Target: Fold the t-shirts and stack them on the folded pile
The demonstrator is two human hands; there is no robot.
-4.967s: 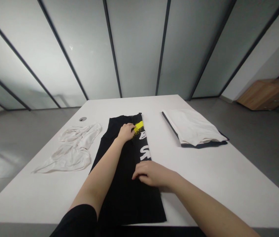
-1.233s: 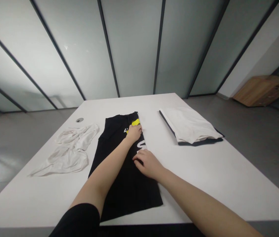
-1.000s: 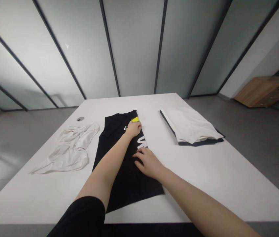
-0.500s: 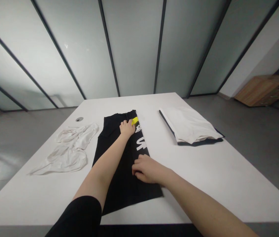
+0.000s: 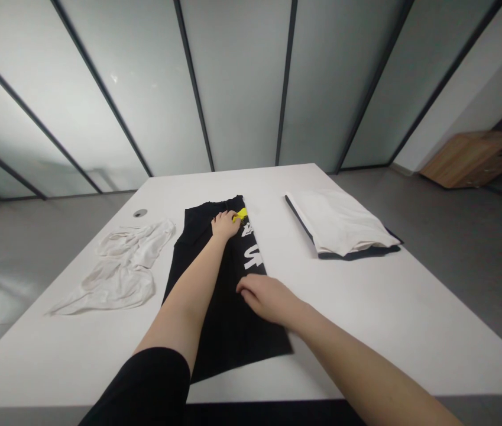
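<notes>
A black T-shirt (image 5: 228, 331), folded lengthwise, lies on the white table with white and yellow print along its right edge. My left hand (image 5: 224, 225) is on its upper part, fingers bent over the fabric beside the yellow print, which puckers at the fingertips. Over the lower right part of the T-shirt is my right hand (image 5: 266, 296), its fingers curled and the thumb close to the forefinger. Black cloth behind those fingertips hides whether any fabric is between them.
Left of the T-shirt lies a crumpled white garment (image 5: 122, 272). A folded stack with a white garment (image 5: 339, 222) on top of dark cloth is at the right. A round grommet (image 5: 140, 213) sits in the table (image 5: 357, 331). Frosted panels (image 5: 242, 83) stand behind.
My left hand's fingers have drawn in, and the yellow print beside them is more puckered. My right hand has turned slightly, its fingers closer together. The T-shirt lies nearly as before.
</notes>
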